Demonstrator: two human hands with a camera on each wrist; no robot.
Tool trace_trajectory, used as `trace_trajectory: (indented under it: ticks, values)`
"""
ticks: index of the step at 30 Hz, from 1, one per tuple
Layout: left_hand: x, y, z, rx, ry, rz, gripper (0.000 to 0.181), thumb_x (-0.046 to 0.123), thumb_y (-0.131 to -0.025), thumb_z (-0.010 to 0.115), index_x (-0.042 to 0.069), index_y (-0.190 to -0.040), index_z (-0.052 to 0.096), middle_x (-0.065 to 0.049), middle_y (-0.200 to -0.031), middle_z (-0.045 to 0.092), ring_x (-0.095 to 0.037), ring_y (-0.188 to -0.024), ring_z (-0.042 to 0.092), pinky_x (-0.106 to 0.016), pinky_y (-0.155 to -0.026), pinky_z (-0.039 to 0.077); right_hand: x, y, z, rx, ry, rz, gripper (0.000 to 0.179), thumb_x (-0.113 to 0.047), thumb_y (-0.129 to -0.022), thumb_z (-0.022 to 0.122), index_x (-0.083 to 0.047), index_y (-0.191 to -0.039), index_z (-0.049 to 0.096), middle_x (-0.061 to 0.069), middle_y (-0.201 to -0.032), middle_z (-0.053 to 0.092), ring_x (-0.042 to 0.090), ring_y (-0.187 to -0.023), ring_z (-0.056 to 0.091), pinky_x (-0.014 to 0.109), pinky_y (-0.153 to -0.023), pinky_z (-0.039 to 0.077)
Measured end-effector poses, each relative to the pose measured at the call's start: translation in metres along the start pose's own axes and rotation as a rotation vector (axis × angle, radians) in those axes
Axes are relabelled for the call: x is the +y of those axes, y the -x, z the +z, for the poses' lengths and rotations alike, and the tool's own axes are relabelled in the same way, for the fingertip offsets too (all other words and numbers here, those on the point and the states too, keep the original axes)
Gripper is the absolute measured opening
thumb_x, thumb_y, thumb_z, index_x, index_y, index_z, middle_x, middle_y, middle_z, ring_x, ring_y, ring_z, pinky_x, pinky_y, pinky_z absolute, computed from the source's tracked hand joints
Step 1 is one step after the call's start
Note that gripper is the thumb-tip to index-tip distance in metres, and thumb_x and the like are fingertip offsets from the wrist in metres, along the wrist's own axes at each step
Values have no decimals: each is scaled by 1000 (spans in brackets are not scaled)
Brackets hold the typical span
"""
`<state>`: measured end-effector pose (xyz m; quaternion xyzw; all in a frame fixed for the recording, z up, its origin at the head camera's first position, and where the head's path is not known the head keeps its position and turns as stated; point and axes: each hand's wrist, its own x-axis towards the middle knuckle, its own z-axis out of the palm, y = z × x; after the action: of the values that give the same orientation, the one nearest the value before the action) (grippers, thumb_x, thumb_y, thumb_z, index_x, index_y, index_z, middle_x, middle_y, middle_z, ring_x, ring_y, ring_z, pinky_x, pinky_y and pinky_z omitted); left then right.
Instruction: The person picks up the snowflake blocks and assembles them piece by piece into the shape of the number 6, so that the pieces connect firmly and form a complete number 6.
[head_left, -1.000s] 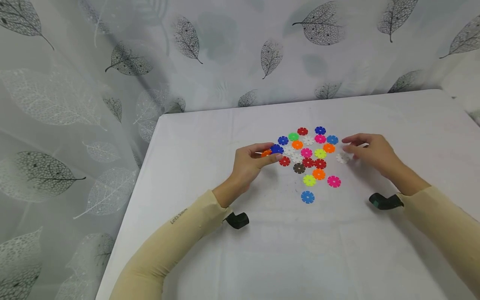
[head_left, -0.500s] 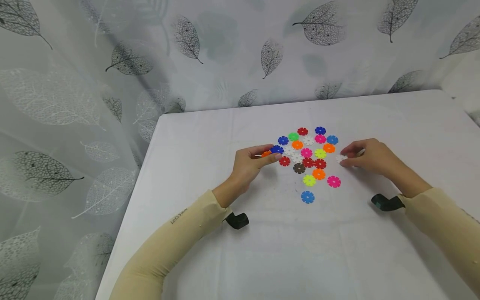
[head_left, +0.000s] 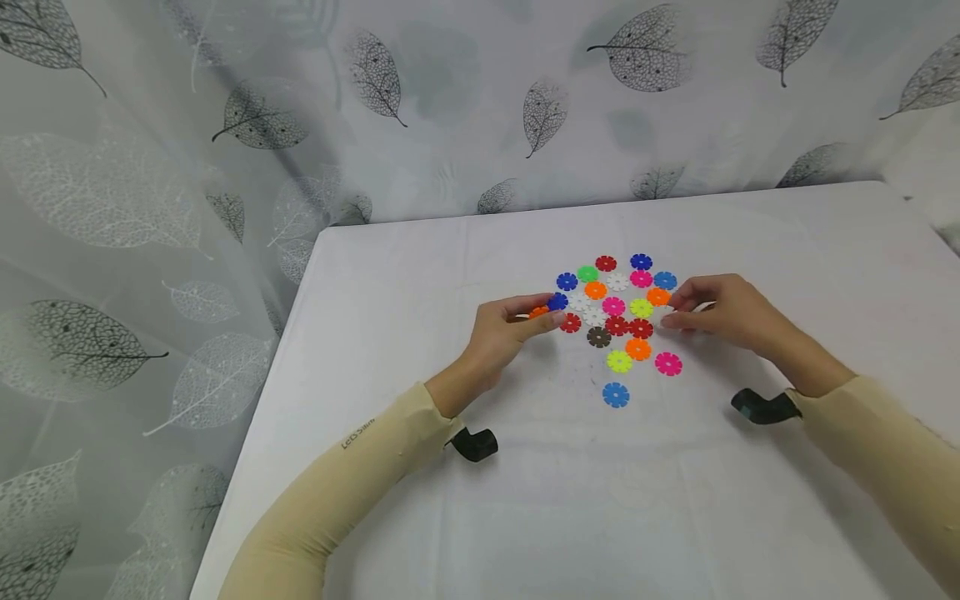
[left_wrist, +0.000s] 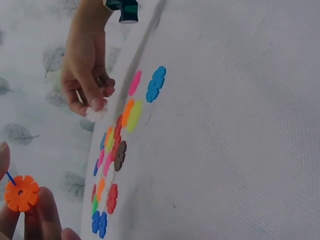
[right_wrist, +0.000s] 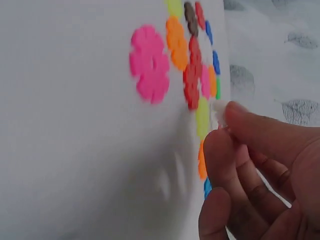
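My left hand (head_left: 501,333) pinches a blue notched disc (head_left: 558,302) between thumb and fingers, left of the spread of discs. Slotted into it is an orange notched disc (left_wrist: 21,193); in the left wrist view the blue one shows only as a thin edge. With thumb and fingertips, my right hand (head_left: 731,312) holds a white notched disc (right_wrist: 218,111) above the table at the right of the spread. That white disc is partly hidden by the fingers. Nearby lie a yellow disc (head_left: 641,308) and an orange disc (head_left: 658,297).
Several flat notched discs in red, green, pink, white, brown and blue lie on the white tablecloth (head_left: 525,500). Closest to the front is a light blue disc (head_left: 616,395), with a pink disc (head_left: 668,364) to its right. A leaf-patterned curtain (head_left: 450,108) hangs behind.
My right hand has reached the white disc at the right, pinched it and moved left with it, towards the other discs. The left hand has barely moved, still gripping the joined discs.
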<state>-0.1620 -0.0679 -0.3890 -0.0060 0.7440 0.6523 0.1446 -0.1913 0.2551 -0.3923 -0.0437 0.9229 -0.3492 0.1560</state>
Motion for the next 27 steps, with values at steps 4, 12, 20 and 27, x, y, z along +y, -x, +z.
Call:
trace_trajectory:
  ticks: [4,12,20,27]
  values:
    - [0,1,1,-6,10,-7,42,32,-86,83,22,-126,74,4,-126,66,-18,-113,59,-45,-100,49,-20,3,8,-7,-44,-60,44,-35,-89,79,-2,-116,69,9,-93,72,26,-86,70,30,-71,56]
    - [0,3,1,-26,27,-16,41,29,-88,82,21,-127,74,8,-119,68,-17,-106,64,-45,-100,49,-52,6,22,-14,-99,-180,35,-25,-92,77,-2,-119,72,11,-100,75,27,-90,72,28,-75,58]
    - [-2,3,1,-69,29,18,39,27,-87,82,19,-124,74,2,-103,74,-19,-90,72,-52,-97,48,-71,7,29,71,-192,-262,38,-30,-94,75,-5,-123,71,11,-102,75,26,-90,73,29,-72,59]
    - [-3,4,1,-82,29,36,38,21,-84,85,18,-121,76,4,-110,72,-19,-94,70,-54,-96,49,-83,9,34,112,-328,-342,35,-23,-95,75,-2,-122,70,13,-104,75,13,-84,74,22,-75,58]
